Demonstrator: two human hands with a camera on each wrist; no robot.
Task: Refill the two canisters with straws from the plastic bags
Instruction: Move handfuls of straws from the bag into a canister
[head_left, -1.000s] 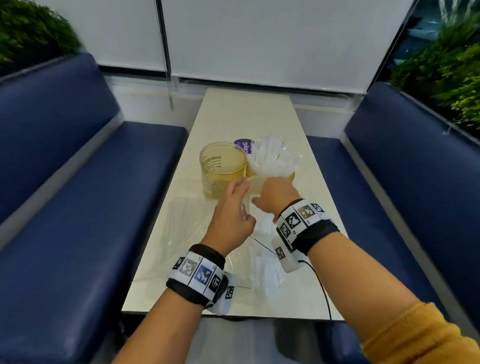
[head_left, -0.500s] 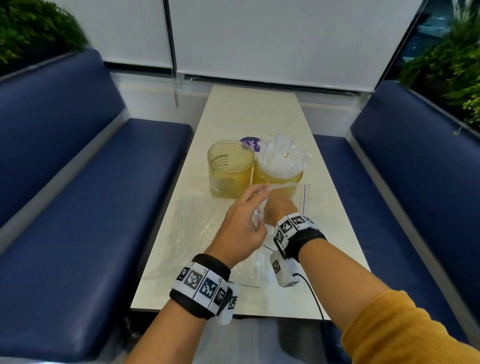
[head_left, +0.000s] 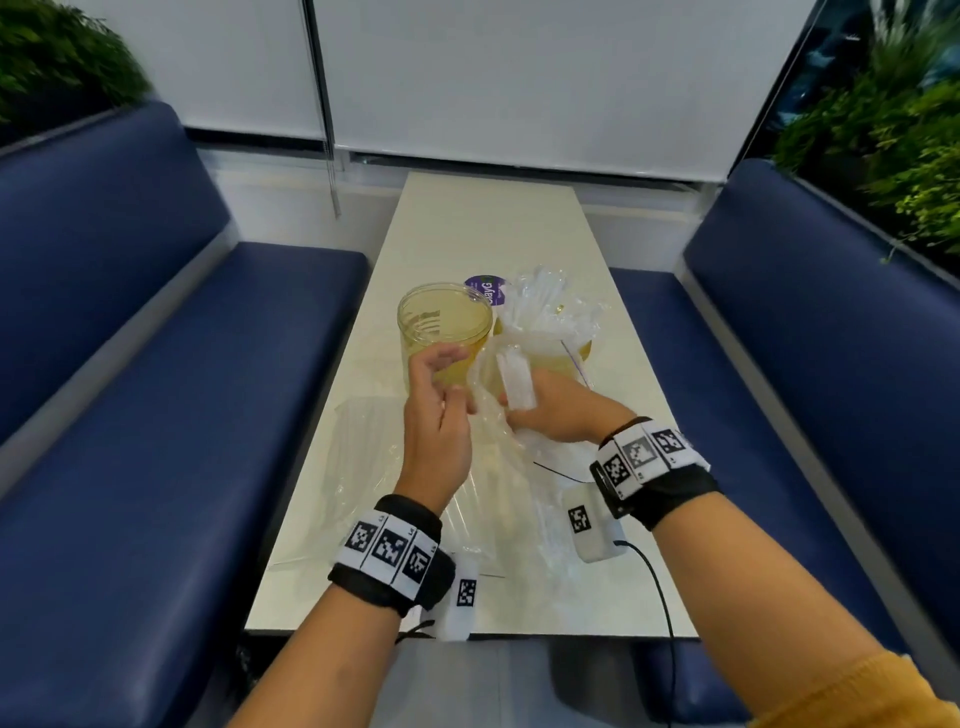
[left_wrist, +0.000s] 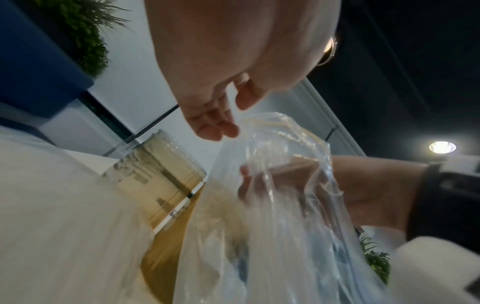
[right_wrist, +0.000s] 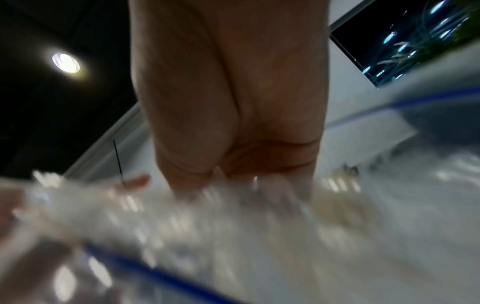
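While the right hand (head_left: 558, 410) is curled round a small bundle of white straws (head_left: 514, 382), lifting it out of a clear plastic bag (head_left: 498, 457), the left hand (head_left: 436, 415) hangs just beside the bag's mouth with its fingers (left_wrist: 215, 127) relaxed and slightly apart, holding nothing that I can make out. From the left wrist view the fingertips sit right at the crumpled edge of the bag; whether they touch it I cannot tell. The right wrist view is too blurred to show more than the palm over plastic.

Two amber see-through canisters stand side by side near the middle of the pale table (head_left: 483, 218). The left canister (head_left: 444, 332) looks empty, and the raised left hand partly covers its front. The right canister (head_left: 582, 348) is stuffed with wrapped straws that stick up above its rim. A purple round lid (head_left: 485, 288) lies just behind them. Another flat plastic bag (head_left: 363, 457) lies on the table to the left of the hands. Blue benches (head_left: 156, 415) run along both sides.
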